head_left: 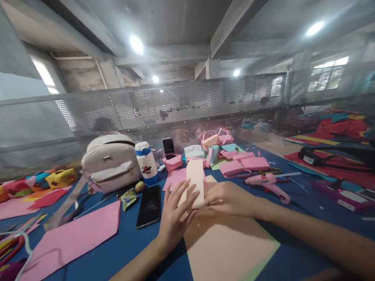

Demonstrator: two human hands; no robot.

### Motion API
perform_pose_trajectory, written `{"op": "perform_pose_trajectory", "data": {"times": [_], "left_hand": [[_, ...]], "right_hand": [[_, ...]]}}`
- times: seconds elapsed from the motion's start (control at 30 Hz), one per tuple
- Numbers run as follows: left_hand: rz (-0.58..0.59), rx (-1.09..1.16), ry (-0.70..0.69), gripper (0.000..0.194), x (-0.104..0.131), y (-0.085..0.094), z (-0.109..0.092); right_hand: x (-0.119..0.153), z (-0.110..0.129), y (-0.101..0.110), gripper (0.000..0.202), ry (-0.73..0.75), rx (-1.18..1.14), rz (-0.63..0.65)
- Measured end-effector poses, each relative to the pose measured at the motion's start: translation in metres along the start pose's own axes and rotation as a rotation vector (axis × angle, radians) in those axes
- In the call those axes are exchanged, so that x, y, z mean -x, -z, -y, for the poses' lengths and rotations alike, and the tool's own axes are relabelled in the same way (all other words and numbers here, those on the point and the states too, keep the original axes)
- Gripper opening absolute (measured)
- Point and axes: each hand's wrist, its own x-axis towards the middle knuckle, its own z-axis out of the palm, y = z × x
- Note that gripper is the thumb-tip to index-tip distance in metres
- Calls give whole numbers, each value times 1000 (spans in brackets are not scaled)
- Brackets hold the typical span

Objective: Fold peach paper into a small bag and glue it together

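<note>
The strip (195,171), smooth cream paper, narrow and straight-edged, stood up between both hands, above the peach sheet (231,249) that spread at five o'clock. Bare blue table (175,265) left open room at seven o'clock, beyond the sheet's left edge; at two, folded pink paper boxes (244,166) crowded the space. The hard glossy phone (149,207) lay at eight, the rounded bottle (147,166) stood at ten, and the plastic glue gun (271,185) lay at three. The left hand (175,214) was loosely open, fingers spread over the strip's left side; the right hand (230,197) curled inward at its lower right edge, its pinch hidden, so I couldn't tell whether it gripped.
</note>
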Motion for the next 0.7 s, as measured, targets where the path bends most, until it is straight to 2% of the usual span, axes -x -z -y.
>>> {"op": "perform_pose_trajectory", "data": {"times": [0.13,0.33,0.7], "left_hand": [[0,-32,-46,37,-3,2,-1],[-33,-25,-44,31,-10,8,-9],[-65,-57,-35,29,-15,10,-13]], "right_hand": [[1,-5,-1,28,78,128,-45],[4,-13,-5,26,196,98,-201],[7,-16,-10,25,250,168,-349]]}}
